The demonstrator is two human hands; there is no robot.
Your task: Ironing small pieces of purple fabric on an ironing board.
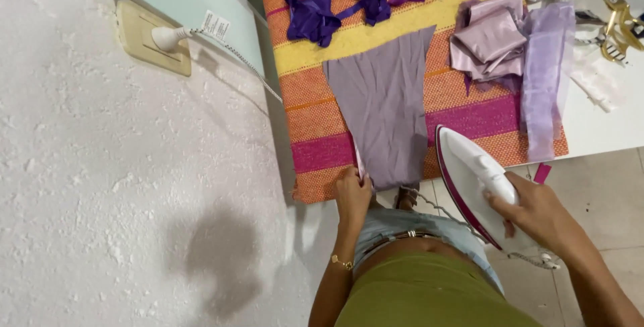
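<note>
A grey-lilac piece of fabric (384, 109) lies flat on a striped orange, yellow and pink cloth (315, 92) covering a table. My left hand (353, 191) pinches the near left corner of that fabric at the table's front edge. My right hand (537, 209) grips the handle of a white and magenta clothes iron (473, 176), held just off the front edge of the table to the right of the fabric, its soleplate facing left.
Dark purple fabric pieces (312, 15) and folded pale lilac fabric (493, 35) lie further back on the cloth. Gold scissors (620, 22) rest on the white table top at right. A plug (168, 37) sits in a wall socket at left, its cord running toward the table.
</note>
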